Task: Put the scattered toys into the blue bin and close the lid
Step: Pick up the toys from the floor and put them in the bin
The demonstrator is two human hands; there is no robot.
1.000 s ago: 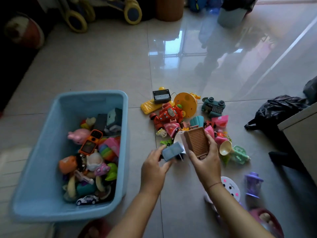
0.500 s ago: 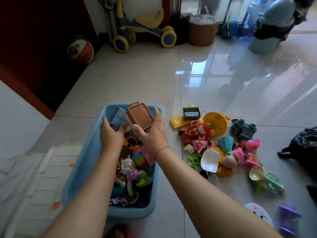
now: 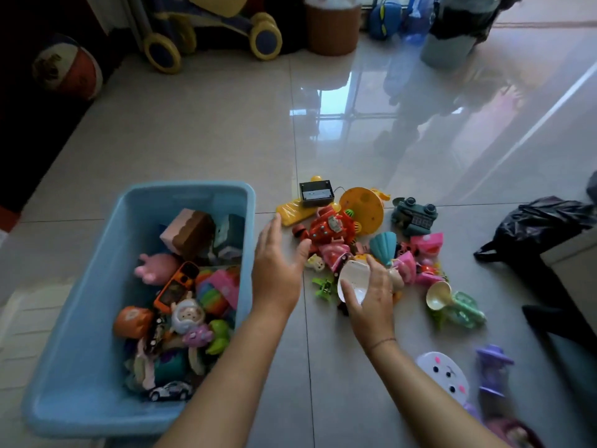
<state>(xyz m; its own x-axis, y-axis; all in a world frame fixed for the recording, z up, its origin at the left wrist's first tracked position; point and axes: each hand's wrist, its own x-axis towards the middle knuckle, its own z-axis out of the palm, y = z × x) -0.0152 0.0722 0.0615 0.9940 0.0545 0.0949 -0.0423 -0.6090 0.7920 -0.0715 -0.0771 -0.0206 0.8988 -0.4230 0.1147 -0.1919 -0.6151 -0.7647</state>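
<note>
The blue bin [image 3: 80,318] sits on the floor [image 3: 193,140] with its top open and lots of toys inside, like a brown and pink block [image 3: 187,232] and an orange toy phone [image 3: 176,286]. The toy pile [image 3: 371,247] lies just to the right of the bin. The right hand [image 3: 371,299] is curled around a white shell toy [image 3: 353,279] at the near edge of the pile, thumb under it, fingers on top. The left hand [image 3: 277,270] is flat and spread with nothing in it, hanging between the bin's right wall and a red robot toy [image 3: 332,226]. Both arms reach forward from the bottom. Bare shiny floor lies past the pile. A black bag [image 3: 542,224] sits at the far right.
</note>
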